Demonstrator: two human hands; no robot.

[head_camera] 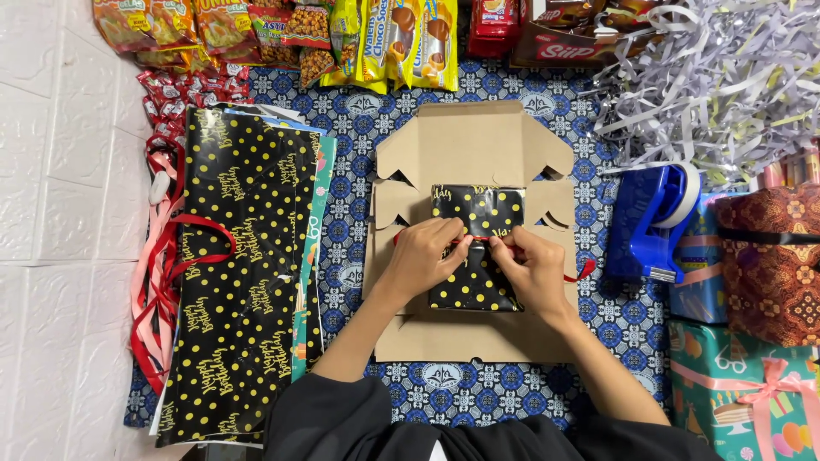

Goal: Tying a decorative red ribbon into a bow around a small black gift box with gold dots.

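The wrapped box [476, 248], covered in black paper with gold dots, lay on a flattened cardboard carton [465, 145] in the middle of a blue patterned mat [530, 384]. A red ribbon [583, 271] crossed the top face of the box, and its free end trailed off the right edge.

The left hand [424, 253] rested on the left half of the box, its fingers closed in a pinch on the ribbon near the centre. The right hand [534, 265] pressed on the right half, its fingers likewise pinched on the ribbon. The two pinch points sat just beside each other, above the middle of the box.

Surrounding items:
- A sheet of matching black dotted wrapping paper [235, 273] lay to the left, with loose red and pink ribbons [158, 290] along its edge.
- A blue tape dispenser [653, 224] stood to the right, near finished gift boxes [752, 384].
- Snack packets [342, 38] and shredded paper filler [726, 77] lined the far edge.

Probable faults, as a judgement:
- Ribbon slack: the glossy paper offers little grip, so uneven tension between the pinches could let the band slide off centre.
- Box shift: the box rests loose on the carton; a sideways pull could rotate it.
- The short trailing end could slip out of the right-hand pinch.
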